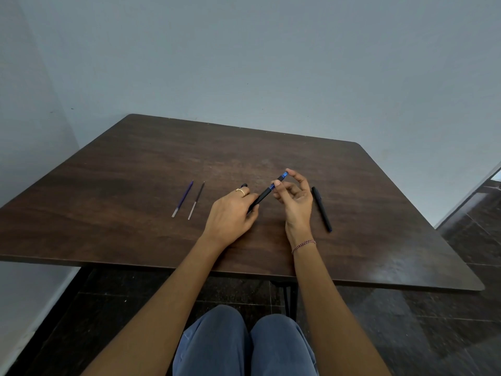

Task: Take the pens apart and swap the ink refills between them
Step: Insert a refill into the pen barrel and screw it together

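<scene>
Above table (135, 164): both hands gripping pen (264, 195); left hand (230, 213) on barrel, right hand (294, 194) on blue end | risk: refills (189, 199) roll if knocked

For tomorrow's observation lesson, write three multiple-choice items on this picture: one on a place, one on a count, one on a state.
1. Where do the two ink refills lie?
A. beside the left hand, away from the other hand
B. on the person's lap
C. under the table

2. How many refills lie loose?
A. one
B. two
C. four

3. What state is the pen with the blue end in?
A. lying untouched
B. held in both hands
C. snapped in half

Answers:
1 A, they lie side by side on the tabletop there.
2 B, one blue and one dark.
3 B, the left hand holds the barrel and the right hand pinches the blue end.
</scene>
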`<action>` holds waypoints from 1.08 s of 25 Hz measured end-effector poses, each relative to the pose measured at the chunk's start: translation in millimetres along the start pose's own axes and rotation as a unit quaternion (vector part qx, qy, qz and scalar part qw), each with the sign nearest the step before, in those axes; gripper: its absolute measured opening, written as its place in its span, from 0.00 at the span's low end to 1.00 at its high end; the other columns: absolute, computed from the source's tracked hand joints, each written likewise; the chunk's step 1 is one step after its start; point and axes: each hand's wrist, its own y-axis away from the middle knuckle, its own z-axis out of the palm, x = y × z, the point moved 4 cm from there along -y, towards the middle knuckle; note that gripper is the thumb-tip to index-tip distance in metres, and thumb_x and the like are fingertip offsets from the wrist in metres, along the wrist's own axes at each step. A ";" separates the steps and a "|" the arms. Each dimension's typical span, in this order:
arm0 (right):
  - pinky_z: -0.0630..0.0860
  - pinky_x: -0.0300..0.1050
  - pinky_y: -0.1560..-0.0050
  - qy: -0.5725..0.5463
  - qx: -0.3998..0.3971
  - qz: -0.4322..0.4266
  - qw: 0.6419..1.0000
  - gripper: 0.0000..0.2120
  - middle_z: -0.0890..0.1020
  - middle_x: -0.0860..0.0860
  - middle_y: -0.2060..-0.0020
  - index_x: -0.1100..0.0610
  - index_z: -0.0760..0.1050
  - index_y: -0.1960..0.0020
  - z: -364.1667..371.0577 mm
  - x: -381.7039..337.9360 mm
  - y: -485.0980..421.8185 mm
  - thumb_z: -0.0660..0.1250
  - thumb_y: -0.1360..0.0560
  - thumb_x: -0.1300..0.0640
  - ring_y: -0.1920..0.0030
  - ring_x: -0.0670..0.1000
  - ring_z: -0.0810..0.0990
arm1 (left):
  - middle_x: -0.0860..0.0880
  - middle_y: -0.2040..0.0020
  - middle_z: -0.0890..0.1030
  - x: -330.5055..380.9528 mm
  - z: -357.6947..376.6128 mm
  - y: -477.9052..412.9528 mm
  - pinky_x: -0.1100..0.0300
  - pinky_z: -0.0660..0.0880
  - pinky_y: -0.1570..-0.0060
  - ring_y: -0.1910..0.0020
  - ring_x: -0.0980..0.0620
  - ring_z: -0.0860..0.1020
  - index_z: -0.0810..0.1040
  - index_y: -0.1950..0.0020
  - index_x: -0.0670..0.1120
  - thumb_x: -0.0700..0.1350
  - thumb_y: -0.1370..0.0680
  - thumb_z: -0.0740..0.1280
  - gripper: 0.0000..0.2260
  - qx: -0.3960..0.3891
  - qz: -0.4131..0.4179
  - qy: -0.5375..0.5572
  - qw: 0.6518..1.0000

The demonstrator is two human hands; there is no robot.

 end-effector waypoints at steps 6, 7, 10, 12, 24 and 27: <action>0.77 0.35 0.59 0.000 -0.038 0.023 0.999 0.19 0.85 0.52 0.60 0.51 0.71 0.41 5.7 0.2 1.5 0.71 0.28 0.64 0.57 0.45 0.83 | 0.48 0.56 0.79 -1.6 0.4 0.8 0.61 0.73 0.67 0.61 0.52 0.79 0.80 0.44 0.44 0.43 0.25 0.68 0.11 -0.006 -0.004 -0.004 1.000; 0.77 0.35 0.59 -0.003 -0.044 0.027 0.999 0.19 0.86 0.52 0.60 0.51 0.70 0.41 5.8 0.3 1.5 0.71 0.27 0.64 0.56 0.45 0.84 | 0.48 0.55 0.80 -1.8 0.6 0.8 0.61 0.73 0.67 0.61 0.51 0.79 0.80 0.44 0.43 0.43 0.25 0.68 0.11 -0.008 -0.005 -0.007 1.000; 0.78 0.36 0.58 -0.007 -0.056 0.039 0.998 0.18 0.86 0.51 0.58 0.50 0.69 0.40 5.5 1.5 1.2 0.68 0.25 0.64 0.55 0.46 0.84 | 0.48 0.55 0.79 -2.2 0.8 0.9 0.61 0.73 0.67 0.60 0.51 0.79 0.80 0.43 0.44 0.43 0.25 0.68 0.11 -0.012 -0.003 -0.014 1.000; 0.78 0.37 0.57 -0.007 -0.060 0.042 0.997 0.18 0.86 0.51 0.58 0.50 0.69 0.40 5.1 2.6 0.8 0.67 0.25 0.65 0.55 0.46 0.84 | 0.48 0.54 0.79 -1.7 1.2 0.7 0.61 0.72 0.66 0.59 0.51 0.78 0.79 0.43 0.44 0.43 0.25 0.68 0.11 -0.017 0.001 -0.022 1.000; 0.77 0.38 0.58 -0.012 -0.042 0.035 0.998 0.19 0.84 0.55 0.62 0.51 0.69 0.41 3.6 1.0 0.8 0.71 0.28 0.63 0.53 0.47 0.84 | 0.48 0.52 0.79 -0.4 0.4 0.0 0.61 0.72 0.66 0.57 0.52 0.78 0.78 0.41 0.44 0.43 0.24 0.67 0.12 -0.026 -0.004 -0.032 0.999; 0.77 0.39 0.57 -0.014 -0.041 0.039 0.998 0.20 0.84 0.53 0.62 0.51 0.69 0.41 3.3 1.8 0.8 0.71 0.28 0.64 0.52 0.48 0.83 | 0.48 0.52 0.79 -0.7 0.5 -0.7 0.61 0.73 0.66 0.58 0.52 0.78 0.78 0.41 0.44 0.43 0.24 0.67 0.12 -0.026 -0.004 -0.027 0.999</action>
